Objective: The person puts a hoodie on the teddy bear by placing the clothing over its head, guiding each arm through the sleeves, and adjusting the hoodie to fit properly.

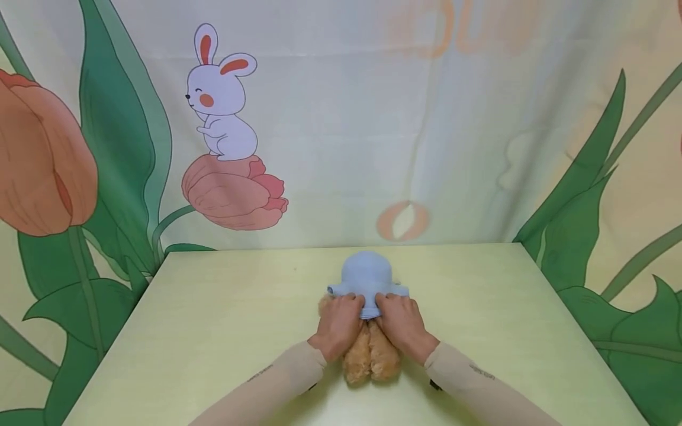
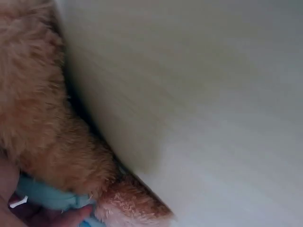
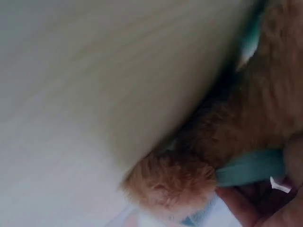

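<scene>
A brown plush toy lies on the table with its two furry legs toward me. A small light-blue garment covers its head and upper body, with short sleeves out to both sides. My left hand grips the garment's lower edge left of the middle, fingers curled. On the other side, my right hand holds the same edge. Brown fur and a strip of blue cloth show beside the fingers in the left wrist view. The right wrist view shows a furry limb next to the pinched cloth. The toy's face is hidden.
The pale yellow-green table spreads out on both sides of the toy. Behind it hangs a light curtain printed with a rabbit, tulips and green leaves.
</scene>
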`<action>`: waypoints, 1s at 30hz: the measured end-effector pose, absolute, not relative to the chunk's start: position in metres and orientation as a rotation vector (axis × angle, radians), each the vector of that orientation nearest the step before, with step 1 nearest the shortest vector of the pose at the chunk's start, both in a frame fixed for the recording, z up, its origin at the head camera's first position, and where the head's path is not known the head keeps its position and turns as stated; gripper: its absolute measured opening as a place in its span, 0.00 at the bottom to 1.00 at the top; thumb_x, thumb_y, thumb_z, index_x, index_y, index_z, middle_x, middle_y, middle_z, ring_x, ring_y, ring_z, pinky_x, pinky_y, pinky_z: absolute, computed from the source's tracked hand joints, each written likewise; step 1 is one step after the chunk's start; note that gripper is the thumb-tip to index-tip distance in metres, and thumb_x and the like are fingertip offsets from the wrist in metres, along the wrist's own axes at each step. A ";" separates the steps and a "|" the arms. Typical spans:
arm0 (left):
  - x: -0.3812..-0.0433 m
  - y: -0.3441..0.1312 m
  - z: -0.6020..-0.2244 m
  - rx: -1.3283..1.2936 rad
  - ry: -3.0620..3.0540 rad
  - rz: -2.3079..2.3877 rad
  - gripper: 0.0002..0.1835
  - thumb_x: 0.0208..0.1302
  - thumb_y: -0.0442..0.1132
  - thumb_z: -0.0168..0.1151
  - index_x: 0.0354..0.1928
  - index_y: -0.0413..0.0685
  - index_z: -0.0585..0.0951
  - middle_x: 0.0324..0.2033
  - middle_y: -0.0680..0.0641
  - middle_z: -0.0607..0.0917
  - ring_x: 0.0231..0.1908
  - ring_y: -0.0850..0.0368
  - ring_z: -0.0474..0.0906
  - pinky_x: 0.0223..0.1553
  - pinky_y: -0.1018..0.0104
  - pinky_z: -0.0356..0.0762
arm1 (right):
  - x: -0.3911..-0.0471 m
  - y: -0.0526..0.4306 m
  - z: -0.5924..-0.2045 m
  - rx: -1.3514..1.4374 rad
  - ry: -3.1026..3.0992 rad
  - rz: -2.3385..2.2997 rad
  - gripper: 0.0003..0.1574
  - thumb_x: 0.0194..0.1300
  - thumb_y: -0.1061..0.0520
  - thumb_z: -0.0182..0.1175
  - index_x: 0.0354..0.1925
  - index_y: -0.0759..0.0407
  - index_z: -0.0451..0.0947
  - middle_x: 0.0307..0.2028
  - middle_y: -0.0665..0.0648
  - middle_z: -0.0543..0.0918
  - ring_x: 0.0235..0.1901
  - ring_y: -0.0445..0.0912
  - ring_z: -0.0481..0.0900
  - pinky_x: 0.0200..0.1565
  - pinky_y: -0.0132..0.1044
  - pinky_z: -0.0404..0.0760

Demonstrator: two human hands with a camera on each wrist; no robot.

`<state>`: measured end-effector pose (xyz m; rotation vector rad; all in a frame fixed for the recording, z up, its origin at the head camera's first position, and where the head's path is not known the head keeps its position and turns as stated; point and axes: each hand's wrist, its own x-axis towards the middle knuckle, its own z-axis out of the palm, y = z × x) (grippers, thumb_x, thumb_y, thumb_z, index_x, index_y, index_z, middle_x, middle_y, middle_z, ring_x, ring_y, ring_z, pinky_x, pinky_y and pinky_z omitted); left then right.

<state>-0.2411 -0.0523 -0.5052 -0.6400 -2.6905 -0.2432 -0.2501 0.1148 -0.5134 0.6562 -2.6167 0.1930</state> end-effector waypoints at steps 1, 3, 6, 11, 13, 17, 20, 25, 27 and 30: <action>-0.239 -0.056 -0.505 -0.670 -2.710 -0.291 0.09 0.61 0.39 0.65 0.27 0.50 0.75 0.25 0.51 0.79 0.27 0.55 0.79 0.29 0.64 0.75 | -0.249 0.118 -0.514 0.676 -2.632 0.215 0.18 0.59 0.54 0.66 0.20 0.52 0.68 0.17 0.51 0.73 0.16 0.46 0.72 0.19 0.36 0.70; -0.234 -0.064 -0.504 -0.745 -2.735 -0.376 0.09 0.63 0.41 0.65 0.29 0.51 0.75 0.26 0.53 0.77 0.28 0.58 0.75 0.31 0.67 0.73 | -0.245 0.126 -0.513 0.734 -2.665 0.273 0.16 0.58 0.51 0.68 0.21 0.51 0.71 0.20 0.48 0.72 0.18 0.41 0.68 0.21 0.32 0.68; -0.222 -0.077 -0.501 -0.872 -2.725 -0.446 0.07 0.66 0.44 0.63 0.31 0.51 0.79 0.31 0.53 0.77 0.31 0.61 0.72 0.31 0.69 0.73 | -0.235 0.140 -0.510 0.838 -2.696 0.348 0.11 0.60 0.47 0.67 0.28 0.51 0.81 0.28 0.46 0.74 0.24 0.36 0.67 0.27 0.29 0.70; -0.209 -0.091 -0.500 -0.990 -2.686 -0.354 0.12 0.72 0.45 0.55 0.43 0.50 0.86 0.44 0.52 0.82 0.44 0.59 0.79 0.40 0.66 0.82 | -0.222 0.161 -0.506 0.990 -2.742 0.408 0.16 0.64 0.52 0.64 0.49 0.56 0.85 0.41 0.51 0.80 0.37 0.41 0.76 0.38 0.34 0.78; -0.208 -0.095 -0.502 -0.966 -2.714 -0.370 0.12 0.73 0.44 0.55 0.47 0.50 0.85 0.46 0.52 0.83 0.45 0.59 0.81 0.41 0.65 0.82 | -0.218 0.167 -0.507 1.047 -2.812 0.462 0.23 0.65 0.57 0.62 0.58 0.57 0.78 0.38 0.52 0.82 0.35 0.41 0.78 0.36 0.33 0.79; -0.211 -0.099 -0.501 -0.887 -2.755 -0.531 0.10 0.72 0.41 0.56 0.49 0.49 0.82 0.46 0.51 0.84 0.42 0.59 0.83 0.40 0.65 0.82 | -0.218 0.174 -0.506 1.048 -2.858 0.563 0.27 0.66 0.62 0.60 0.63 0.54 0.72 0.35 0.50 0.81 0.27 0.36 0.74 0.30 0.28 0.73; -0.216 -0.097 -0.494 -0.861 -2.720 -0.661 0.08 0.71 0.39 0.56 0.46 0.48 0.83 0.46 0.50 0.83 0.41 0.59 0.82 0.40 0.64 0.81 | -0.224 0.173 -0.497 0.972 -2.735 0.600 0.20 0.66 0.62 0.60 0.56 0.54 0.79 0.40 0.51 0.79 0.31 0.36 0.73 0.32 0.30 0.74; -0.227 -0.092 -0.479 -0.794 -2.667 -0.769 0.07 0.70 0.38 0.57 0.42 0.49 0.84 0.42 0.51 0.82 0.36 0.62 0.77 0.36 0.68 0.77 | -0.243 0.169 -0.483 0.849 -2.624 0.703 0.13 0.67 0.59 0.61 0.50 0.54 0.81 0.42 0.52 0.81 0.36 0.41 0.81 0.36 0.34 0.80; -0.232 -0.091 -0.474 -0.745 -2.669 -0.802 0.07 0.71 0.38 0.57 0.43 0.49 0.84 0.42 0.51 0.82 0.35 0.62 0.75 0.34 0.68 0.76 | -0.251 0.168 -0.480 0.825 -2.616 0.736 0.12 0.67 0.59 0.61 0.49 0.54 0.81 0.43 0.52 0.81 0.39 0.43 0.83 0.39 0.37 0.81; -0.241 -0.093 -0.470 -0.601 -2.690 -0.927 0.10 0.70 0.39 0.56 0.49 0.47 0.82 0.47 0.48 0.81 0.41 0.56 0.77 0.39 0.62 0.78 | -0.259 0.163 -0.475 0.807 -2.598 0.787 0.13 0.67 0.60 0.61 0.49 0.55 0.81 0.46 0.53 0.81 0.42 0.47 0.84 0.40 0.40 0.82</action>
